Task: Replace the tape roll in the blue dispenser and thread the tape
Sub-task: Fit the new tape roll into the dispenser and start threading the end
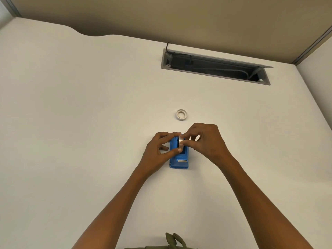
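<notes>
Here, my left hand (159, 150) grips the blue plastic tape dispenser (178, 155); my right hand (203, 141) pinches its clear tape roll (180, 140). I read no lettering.

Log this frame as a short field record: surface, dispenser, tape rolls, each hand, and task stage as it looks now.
surface: white desk with an open cable tray
dispenser: blue dispenser standing on the desk, cutter end toward the person
roll in dispenser: tape roll sitting in the slot
spare ring: white ring lying flat beyond the dispenser
left hand: grips the dispenser's side
right hand: fingers pinch at the roll
stage: tape not yet at the cutter
</notes>
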`<action>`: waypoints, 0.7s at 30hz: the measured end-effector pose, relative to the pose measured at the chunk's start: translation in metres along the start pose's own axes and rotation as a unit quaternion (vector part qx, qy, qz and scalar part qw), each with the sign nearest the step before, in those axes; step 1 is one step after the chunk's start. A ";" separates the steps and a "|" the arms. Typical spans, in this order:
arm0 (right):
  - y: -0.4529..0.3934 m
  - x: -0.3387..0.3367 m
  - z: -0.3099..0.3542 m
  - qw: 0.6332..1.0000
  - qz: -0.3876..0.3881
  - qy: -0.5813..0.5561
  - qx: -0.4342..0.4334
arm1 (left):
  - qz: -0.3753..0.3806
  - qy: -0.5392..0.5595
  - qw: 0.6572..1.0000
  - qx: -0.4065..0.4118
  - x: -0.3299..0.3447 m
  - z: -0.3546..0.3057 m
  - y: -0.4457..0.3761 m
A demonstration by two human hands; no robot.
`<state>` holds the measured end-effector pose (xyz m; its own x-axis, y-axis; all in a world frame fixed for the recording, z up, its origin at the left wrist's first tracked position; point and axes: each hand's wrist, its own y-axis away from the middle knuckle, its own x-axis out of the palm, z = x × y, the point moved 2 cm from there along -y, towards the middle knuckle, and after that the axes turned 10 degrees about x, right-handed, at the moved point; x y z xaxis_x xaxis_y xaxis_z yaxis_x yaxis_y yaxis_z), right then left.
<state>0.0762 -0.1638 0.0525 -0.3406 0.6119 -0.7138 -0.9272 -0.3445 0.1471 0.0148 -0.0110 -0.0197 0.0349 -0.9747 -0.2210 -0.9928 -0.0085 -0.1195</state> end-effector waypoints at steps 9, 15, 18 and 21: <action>0.007 0.004 0.002 0.997 -0.052 0.020 -0.060 | -0.001 -0.004 1.000 0.004 0.000 -0.002 0.000; 0.009 0.006 0.005 0.980 -0.072 0.154 -0.098 | -0.006 -0.008 1.000 -0.003 0.001 0.000 -0.001; 0.008 0.007 0.004 0.982 -0.068 0.157 -0.085 | -0.004 -0.009 1.000 -0.005 0.001 0.000 -0.001; 0.006 0.007 0.002 0.990 -0.059 0.114 -0.060 | -0.003 -0.009 1.000 -0.009 0.001 0.002 -0.001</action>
<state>0.0681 -0.1600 0.0502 -0.1748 0.4806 -0.8593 -0.9286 -0.3706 -0.0184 0.0157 -0.0116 -0.0213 0.0421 -0.9705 -0.2375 -0.9944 -0.0177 -0.1038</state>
